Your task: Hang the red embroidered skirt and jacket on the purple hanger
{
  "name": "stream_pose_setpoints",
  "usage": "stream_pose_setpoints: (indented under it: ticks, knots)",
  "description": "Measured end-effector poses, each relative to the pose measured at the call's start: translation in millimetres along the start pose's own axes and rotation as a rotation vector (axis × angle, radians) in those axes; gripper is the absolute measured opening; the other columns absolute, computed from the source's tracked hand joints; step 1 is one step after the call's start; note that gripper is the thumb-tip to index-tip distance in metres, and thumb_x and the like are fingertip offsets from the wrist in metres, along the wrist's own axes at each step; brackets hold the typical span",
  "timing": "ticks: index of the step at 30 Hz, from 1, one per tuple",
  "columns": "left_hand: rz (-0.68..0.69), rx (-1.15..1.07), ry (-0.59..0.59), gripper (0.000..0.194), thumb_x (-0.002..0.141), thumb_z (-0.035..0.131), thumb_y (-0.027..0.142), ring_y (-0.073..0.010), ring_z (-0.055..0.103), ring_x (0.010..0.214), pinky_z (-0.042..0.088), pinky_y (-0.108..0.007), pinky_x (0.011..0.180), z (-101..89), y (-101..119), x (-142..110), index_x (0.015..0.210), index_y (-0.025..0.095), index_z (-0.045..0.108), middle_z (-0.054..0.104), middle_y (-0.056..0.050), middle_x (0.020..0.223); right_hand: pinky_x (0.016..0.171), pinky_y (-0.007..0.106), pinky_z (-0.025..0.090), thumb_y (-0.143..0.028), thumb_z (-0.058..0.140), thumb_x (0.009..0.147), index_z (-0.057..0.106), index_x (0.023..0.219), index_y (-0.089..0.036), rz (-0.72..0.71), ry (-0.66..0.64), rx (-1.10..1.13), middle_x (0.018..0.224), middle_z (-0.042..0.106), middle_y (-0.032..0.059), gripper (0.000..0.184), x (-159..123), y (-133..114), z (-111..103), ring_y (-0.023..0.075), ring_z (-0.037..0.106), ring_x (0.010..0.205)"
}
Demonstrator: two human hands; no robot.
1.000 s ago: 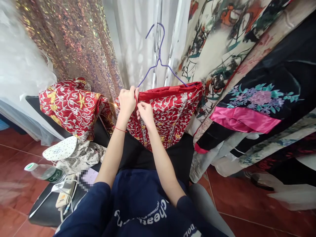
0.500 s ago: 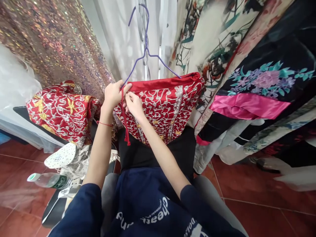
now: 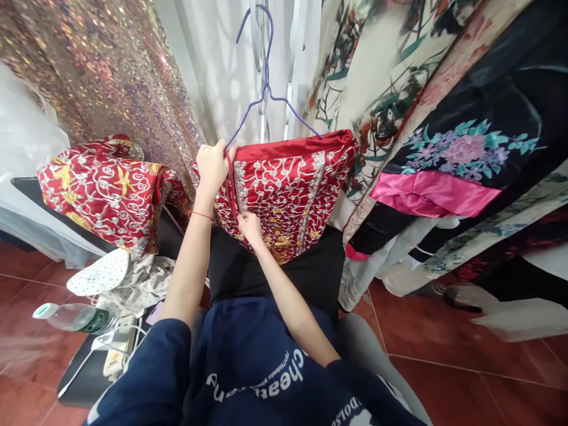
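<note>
A red garment (image 3: 284,195) with silver and gold embroidery hangs by its plain red top band from a purple wire hanger (image 3: 267,89). My left hand (image 3: 215,167) is closed around the band's left corner, where the hanger's left end meets the cloth. A thin red cord (image 3: 231,186) hangs down from that corner. Lower down, my right hand (image 3: 249,229) pinches the cord in front of the embroidered cloth. The cord's end is hidden by the fingers.
Another red embroidered garment (image 3: 102,192) lies folded on a dark surface at left. Below it are a spotted white cloth (image 3: 146,278), a plastic bottle (image 3: 73,318) and a power strip (image 3: 119,349). Sequined fabric (image 3: 128,77) hangs behind; floral garments (image 3: 470,148) hang at right.
My right hand has slid down the red cord, away from the top band. My left hand has stayed on the garment's corner. The view has shifted slightly.
</note>
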State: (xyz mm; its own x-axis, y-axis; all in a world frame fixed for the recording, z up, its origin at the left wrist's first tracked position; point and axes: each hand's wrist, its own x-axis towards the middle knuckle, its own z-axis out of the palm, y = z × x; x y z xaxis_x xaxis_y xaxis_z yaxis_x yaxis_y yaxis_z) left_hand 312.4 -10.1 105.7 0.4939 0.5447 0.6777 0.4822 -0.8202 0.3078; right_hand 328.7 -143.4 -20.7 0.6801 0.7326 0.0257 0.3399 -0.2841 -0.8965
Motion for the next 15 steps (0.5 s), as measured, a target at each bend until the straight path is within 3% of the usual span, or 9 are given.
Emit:
stream_pose_setpoints:
  ticks: [4, 8, 10, 12, 13, 15]
  knots:
    - [0.036, 0.013, 0.036, 0.035, 0.098, 0.045, 0.051, -0.0271, 0.055, 0.087, 0.038, -0.041, 0.088, 4.9, -1, -2, 0.083, 0.022, 0.058, 0.055, -0.009, 0.072, 0.079, 0.029, 0.048, -0.025, 0.043, 0.099, 0.068, 0.091, -0.02, 0.033, 0.017, -0.11, 0.088, 0.075, 0.0088, 0.027, -5, 22, 11, 0.0221, 0.07, 0.087]
    - [0.064, 0.013, 0.057, 0.038, 0.1, 0.04, 0.052, -0.0261, 0.056, 0.087, 0.038, -0.041, 0.093, 4.7, -3, -6, 0.084, 0.022, 0.057, 0.056, -0.007, 0.07, 0.076, 0.028, 0.048, -0.028, 0.055, 0.095, 0.066, 0.078, -0.022, -0.023, -0.017, -0.159, 0.073, 0.072, 0.0035, 0.022, -8, 15, -5, 0.0201, 0.07, 0.078]
    - [0.09, -0.011, 0.058, 0.037, 0.101, 0.039, 0.05, -0.0258, 0.056, 0.088, 0.038, -0.042, 0.096, 2.0, -4, -9, 0.085, 0.022, 0.057, 0.056, -0.007, 0.071, 0.076, 0.028, 0.048, -0.036, 0.058, 0.094, 0.063, 0.074, -0.023, -0.079, -0.002, -0.163, 0.071, 0.07, 0.0007, 0.024, -8, 4, -29, 0.0188, 0.068, 0.076]
    - [0.099, -0.03, 0.05, 0.036, 0.101, 0.039, 0.048, -0.0257, 0.057, 0.089, 0.037, -0.042, 0.097, -1.4, -5, -10, 0.086, 0.022, 0.057, 0.057, -0.006, 0.071, 0.081, 0.03, 0.049, -0.044, 0.047, 0.099, 0.063, 0.083, -0.024, -0.151, 0.083, -0.163, 0.079, 0.07, 0.001, 0.03, -6, -11, -64, 0.0181, 0.066, 0.078]
    - [0.095, -0.037, 0.044, 0.035, 0.101, 0.039, 0.047, -0.0257, 0.057, 0.089, 0.037, -0.042, 0.097, -3.2, -4, -11, 0.087, 0.022, 0.057, 0.057, -0.006, 0.071, 0.084, 0.031, 0.049, -0.045, 0.041, 0.101, 0.062, 0.088, -0.024, -0.208, 0.158, -0.162, 0.086, 0.07, 0.0022, 0.032, -2, -18, -84, 0.0179, 0.065, 0.082]
    - [0.073, -0.055, 0.032, 0.033, 0.101, 0.04, 0.045, -0.0259, 0.058, 0.089, 0.036, -0.042, 0.098, -6.8, -2, -13, 0.087, 0.022, 0.058, 0.056, -0.006, 0.071, 0.086, 0.038, 0.051, -0.042, 0.036, 0.102, 0.062, 0.095, -0.023, -0.435, 0.488, -0.224, 0.096, 0.068, 0.0075, 0.033, 10, -28, -126, 0.0209, 0.064, 0.088]
